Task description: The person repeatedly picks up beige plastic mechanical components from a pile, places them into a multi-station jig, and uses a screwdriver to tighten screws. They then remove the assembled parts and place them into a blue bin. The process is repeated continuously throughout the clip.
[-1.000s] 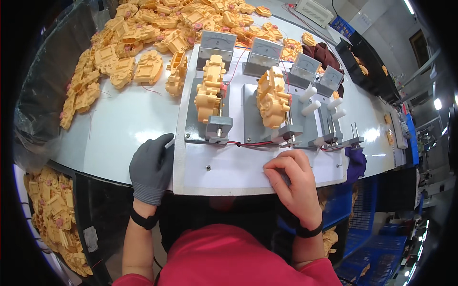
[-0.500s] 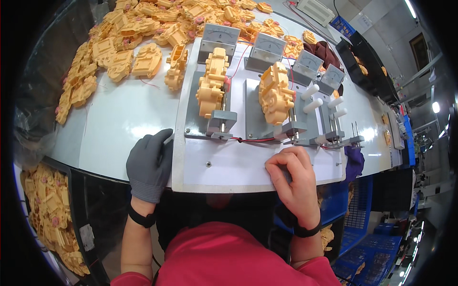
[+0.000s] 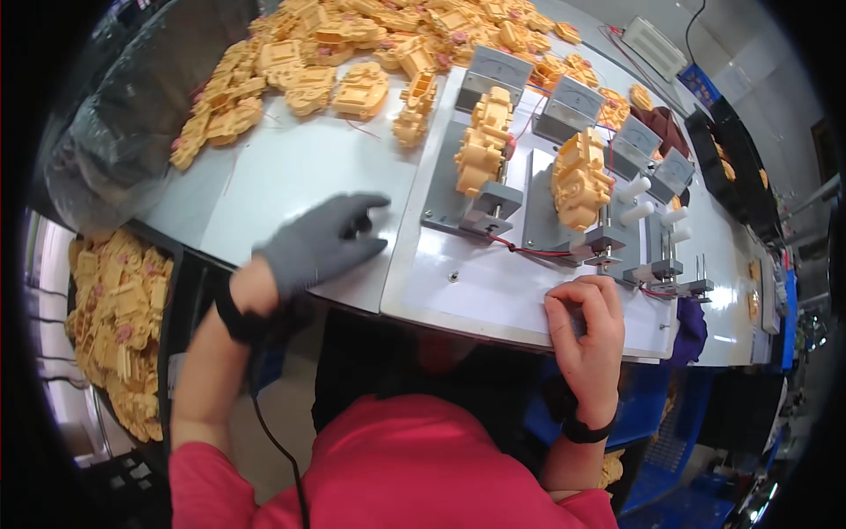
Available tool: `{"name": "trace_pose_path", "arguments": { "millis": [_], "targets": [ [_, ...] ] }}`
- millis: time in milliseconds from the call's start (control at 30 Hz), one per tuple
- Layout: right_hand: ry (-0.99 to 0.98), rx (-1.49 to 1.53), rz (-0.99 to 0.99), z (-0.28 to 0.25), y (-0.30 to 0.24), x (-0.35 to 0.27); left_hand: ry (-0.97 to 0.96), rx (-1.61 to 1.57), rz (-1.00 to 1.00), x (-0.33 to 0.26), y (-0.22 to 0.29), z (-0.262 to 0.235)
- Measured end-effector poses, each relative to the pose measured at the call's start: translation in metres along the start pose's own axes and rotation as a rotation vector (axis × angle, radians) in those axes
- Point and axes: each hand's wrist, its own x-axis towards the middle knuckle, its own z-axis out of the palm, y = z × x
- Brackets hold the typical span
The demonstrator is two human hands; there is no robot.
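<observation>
My left hand (image 3: pixel 326 244), in a grey glove, is over the white table beside the left edge of the white board (image 3: pixel 423 295). Its thumb and fingers are spread and nothing is between them. My right hand (image 3: pixel 589 331) is bare and loosely curled at the board's front edge, with no object visible in it. On the board, one yellow-orange plastic housing (image 3: pixel 485 145) sits upright on the left grey test fixture (image 3: pixel 445 198). A second plastic housing (image 3: pixel 582 181) stands on the fixture beside it. Behind them are several analog meters (image 3: pixel 495 70) wired to the fixtures.
A heap of yellow-orange housings (image 3: pixel 344 35) covers the far table, and a single housing (image 3: pixel 414 110) lies beside the board. Lower left, a bin holds more housings (image 3: pixel 123 326). White pegs (image 3: pixel 636 201) rise at the right; a purple cloth (image 3: pixel 690 333) hangs over the edge.
My left hand has moved away from the board's left edge, turned toward the right and spread its fingers. My right hand stays curled at the front edge. The whole view has shifted leftward.
</observation>
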Motion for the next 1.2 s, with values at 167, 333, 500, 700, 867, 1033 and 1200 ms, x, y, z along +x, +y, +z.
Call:
{"name": "trace_pose_path", "arguments": {
  "millis": [167,333,500,700,867,1033,1200],
  "targets": [
    [0.029,-0.005,-0.041,-0.001,0.001,0.000,0.067,0.196,-0.063,0.094,0.014,-0.042],
    [0.047,0.016,-0.094,0.001,0.004,-0.001,0.006,0.002,-0.303,0.157,0.008,-0.033],
    [0.049,0.033,-0.121,-0.001,0.007,-0.001,0.054,-0.833,-0.457,0.138,-0.005,-0.041],
    [0.119,0.159,-0.121,-0.002,0.008,-0.002,-0.081,-1.448,-0.182,0.078,0.036,-0.083],
    [0.494,0.544,0.009,-0.022,0.026,-0.011,-0.305,-1.533,-0.055,0.051,0.100,-0.101],
    [0.556,0.460,0.101,-0.038,0.038,-0.002,-0.510,-1.534,-0.037,0.057,0.137,-0.092],
    [0.564,0.369,0.093,-0.037,0.046,-0.003,-0.475,-1.438,-0.138,0.067,0.181,-0.069]
  ]
}}
